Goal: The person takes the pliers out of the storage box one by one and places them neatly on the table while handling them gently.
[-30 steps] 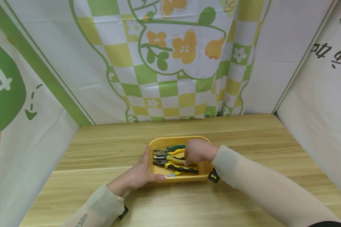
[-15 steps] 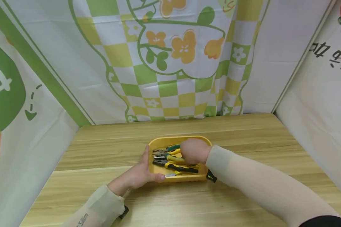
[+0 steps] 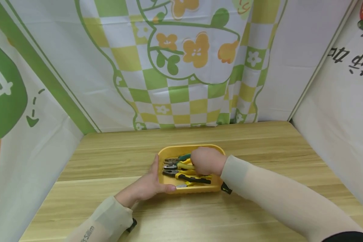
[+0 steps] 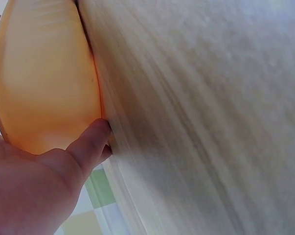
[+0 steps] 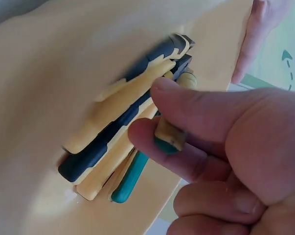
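A yellow tray (image 3: pixel 172 190) on the wooden table holds several pliers lying side by side, heads to the left. My left hand (image 3: pixel 146 186) grips the tray's left end, thumb at the front rim and fingers along the outer wall. In the left wrist view, fingertips of the left hand (image 4: pixel 44 181) lie low against the tray wall (image 4: pixel 44 83). Reaching into the tray from the right, my right hand (image 3: pixel 208 161) pinches pliers with yellow-green handles (image 3: pixel 185 166). The right wrist view shows the handle end (image 5: pixel 169 136) between thumb and forefinger. Black-and-yellow pliers (image 3: pixel 193 178) lie nearer the front.
Green-handled pliers (image 3: pixel 184 157) are at the tray's back, partly covered by the right hand. A smaller pair of pliers (image 3: pixel 186 185) lies by the front wall. The wooden table (image 3: pixel 115 151) meets a checked curtain (image 3: pixel 181 101) behind and white printed sheets at both sides.
My right hand has shifted a little to the left over the tray. The yellow-green pliers have moved slightly towards the back. My left hand keeps its place on the tray.
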`<state>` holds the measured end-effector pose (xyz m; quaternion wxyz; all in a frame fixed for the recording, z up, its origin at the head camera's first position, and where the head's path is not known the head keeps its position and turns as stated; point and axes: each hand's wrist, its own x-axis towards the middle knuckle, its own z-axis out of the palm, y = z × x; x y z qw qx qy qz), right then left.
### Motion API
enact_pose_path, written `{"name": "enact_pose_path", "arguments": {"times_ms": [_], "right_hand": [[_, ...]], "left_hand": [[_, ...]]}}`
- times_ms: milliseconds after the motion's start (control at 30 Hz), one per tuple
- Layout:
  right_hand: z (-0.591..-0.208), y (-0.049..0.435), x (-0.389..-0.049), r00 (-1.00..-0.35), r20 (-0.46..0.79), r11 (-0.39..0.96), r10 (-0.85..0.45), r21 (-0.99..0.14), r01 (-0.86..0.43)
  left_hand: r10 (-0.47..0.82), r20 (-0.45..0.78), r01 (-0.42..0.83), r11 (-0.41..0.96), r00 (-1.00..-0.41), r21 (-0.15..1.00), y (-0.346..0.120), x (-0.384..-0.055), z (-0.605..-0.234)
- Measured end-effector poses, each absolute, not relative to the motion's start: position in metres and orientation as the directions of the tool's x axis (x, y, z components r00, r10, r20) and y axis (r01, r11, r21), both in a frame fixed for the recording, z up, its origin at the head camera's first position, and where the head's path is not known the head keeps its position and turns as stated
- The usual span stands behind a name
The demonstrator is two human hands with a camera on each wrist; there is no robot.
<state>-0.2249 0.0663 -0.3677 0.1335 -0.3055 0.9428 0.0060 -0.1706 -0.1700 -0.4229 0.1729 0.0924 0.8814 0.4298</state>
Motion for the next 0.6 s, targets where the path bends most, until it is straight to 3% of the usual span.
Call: {"name": "enact_pose_path", "arguments": {"times_ms": [333, 600], "right_hand": [[-0.365, 0.075, -0.217, -0.778, -0.132, 0.780, -0.615, 0.043, -0.624], [-0.360, 0.091, -0.215, -0.791, -0.050, 0.792, -0.610, -0.087, -0.605]], "left_hand": [[0.306, -0.205, 0.032, 0.623, -0.930, 0.782, -0.169, -0.171, -0.423], [0.300, -0.206, 0.023, 0.614, -0.931, 0.789, -0.169, -0.170, -0.424]]}}
